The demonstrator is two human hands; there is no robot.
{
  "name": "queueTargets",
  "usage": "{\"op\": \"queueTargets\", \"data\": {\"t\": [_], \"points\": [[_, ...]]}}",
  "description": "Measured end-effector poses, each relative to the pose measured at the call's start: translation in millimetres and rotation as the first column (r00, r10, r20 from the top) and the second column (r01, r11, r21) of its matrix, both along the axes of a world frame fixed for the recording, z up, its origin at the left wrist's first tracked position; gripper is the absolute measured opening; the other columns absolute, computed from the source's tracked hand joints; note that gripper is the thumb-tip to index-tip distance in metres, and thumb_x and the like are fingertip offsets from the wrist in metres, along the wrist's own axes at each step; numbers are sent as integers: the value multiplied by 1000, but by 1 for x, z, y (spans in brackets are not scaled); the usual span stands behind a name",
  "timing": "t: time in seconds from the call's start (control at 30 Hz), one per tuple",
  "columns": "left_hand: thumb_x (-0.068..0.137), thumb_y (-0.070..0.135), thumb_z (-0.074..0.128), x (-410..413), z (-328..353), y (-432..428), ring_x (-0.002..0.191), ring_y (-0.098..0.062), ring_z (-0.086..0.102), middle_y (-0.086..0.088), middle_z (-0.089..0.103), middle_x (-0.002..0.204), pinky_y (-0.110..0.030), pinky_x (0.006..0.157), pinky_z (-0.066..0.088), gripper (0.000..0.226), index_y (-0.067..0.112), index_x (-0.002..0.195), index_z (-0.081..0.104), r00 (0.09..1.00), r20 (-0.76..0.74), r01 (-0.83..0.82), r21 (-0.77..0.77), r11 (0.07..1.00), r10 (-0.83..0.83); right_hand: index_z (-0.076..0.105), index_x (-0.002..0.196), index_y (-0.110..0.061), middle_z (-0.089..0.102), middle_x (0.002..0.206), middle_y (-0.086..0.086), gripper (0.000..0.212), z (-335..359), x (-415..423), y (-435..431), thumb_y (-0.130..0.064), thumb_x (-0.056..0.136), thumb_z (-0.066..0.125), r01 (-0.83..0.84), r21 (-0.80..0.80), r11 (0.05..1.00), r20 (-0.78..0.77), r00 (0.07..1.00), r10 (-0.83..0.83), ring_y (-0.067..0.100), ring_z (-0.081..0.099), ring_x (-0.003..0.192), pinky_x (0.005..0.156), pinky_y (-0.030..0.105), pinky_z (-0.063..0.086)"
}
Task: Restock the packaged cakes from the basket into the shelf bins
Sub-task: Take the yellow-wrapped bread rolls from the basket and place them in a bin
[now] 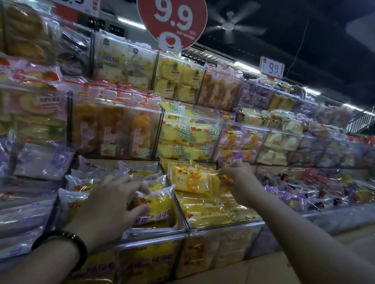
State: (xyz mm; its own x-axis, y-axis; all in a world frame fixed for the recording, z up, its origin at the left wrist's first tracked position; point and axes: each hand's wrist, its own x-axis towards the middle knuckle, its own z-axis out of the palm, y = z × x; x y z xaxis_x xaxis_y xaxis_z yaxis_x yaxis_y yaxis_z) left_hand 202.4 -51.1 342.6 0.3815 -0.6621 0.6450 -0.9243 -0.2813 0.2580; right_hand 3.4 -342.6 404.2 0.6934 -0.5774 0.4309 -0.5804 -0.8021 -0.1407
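My left hand, with a dark bead bracelet at the wrist, grips a yellow cake in a clear and white wrapper in a clear shelf bin at the lower centre. My right hand pinches the edge of a flat yellow packaged cake that stands upright at the back of the neighbouring bin, above a layer of the same yellow packs. The basket is out of view.
Tiers of clear acrylic bins full of wrapped cakes run left and right above the two lower bins. A red heart sign reading 9.9 hangs overhead, with smaller 9.9 tags beside it. Purple packs lie loose further right. Brown floor shows at the lower right.
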Motion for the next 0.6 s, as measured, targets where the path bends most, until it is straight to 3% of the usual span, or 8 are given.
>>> {"op": "queueTargets", "data": {"t": [0.1,0.17,0.27,0.37,0.43,0.53,0.6], "points": [[88,65,67,0,0,0,116,-9,42,28,55,117,-35,99,43,27,53,109,57,1000,5,-4,5,1000,4,64,133,-37,45,137,-5,62,-7,11,-4,9,92,63,-83,104,991,120,990,71,18,50,125,94,31,57],[88,65,66,-2,0,-1,115,-8,42,27,55,115,-35,99,43,26,54,109,55,1000,5,-4,13,1000,3,61,137,-36,49,138,-7,72,-10,11,-3,17,89,60,-96,137,986,159,985,74,14,56,117,83,24,58],[88,66,65,-3,2,0,115,-9,42,26,54,114,-37,99,45,26,55,109,54,1000,3,-8,28,1000,8,50,147,-32,56,140,-1,74,-12,9,1,14,90,60,-102,153,983,158,984,78,17,60,118,98,37,59],[89,65,65,-6,6,3,115,-10,44,26,55,114,-37,97,45,24,55,108,54,1000,-8,-1,44,999,2,43,152,-28,40,157,0,71,-12,2,7,2,92,68,-75,71,995,252,966,55,23,40,146,115,36,40],[90,63,66,-8,9,6,117,-12,45,26,56,114,-38,97,45,24,55,109,54,1000,-23,10,55,998,-8,43,151,-24,32,160,4,69,-11,-5,13,-9,92,75,-4,20,1000,285,958,-2,28,34,149,114,41,40],[92,59,67,-11,15,10,121,-14,48,22,58,119,-40,99,46,26,52,114,56,998,-45,36,34,999,-35,37,156,-18,36,156,11,71,-13,-19,18,-13,95,73,58,193,979,275,955,-111,32,44,140,111,45,45],[94,59,64,-16,19,13,120,-12,48,19,57,122,-36,97,44,29,48,120,59,999,-19,37,54,998,-36,37,156,-19,40,157,11,68,-15,-31,20,-14,97,69,70,217,974,238,963,-122,30,46,139,110,43,45]]}}
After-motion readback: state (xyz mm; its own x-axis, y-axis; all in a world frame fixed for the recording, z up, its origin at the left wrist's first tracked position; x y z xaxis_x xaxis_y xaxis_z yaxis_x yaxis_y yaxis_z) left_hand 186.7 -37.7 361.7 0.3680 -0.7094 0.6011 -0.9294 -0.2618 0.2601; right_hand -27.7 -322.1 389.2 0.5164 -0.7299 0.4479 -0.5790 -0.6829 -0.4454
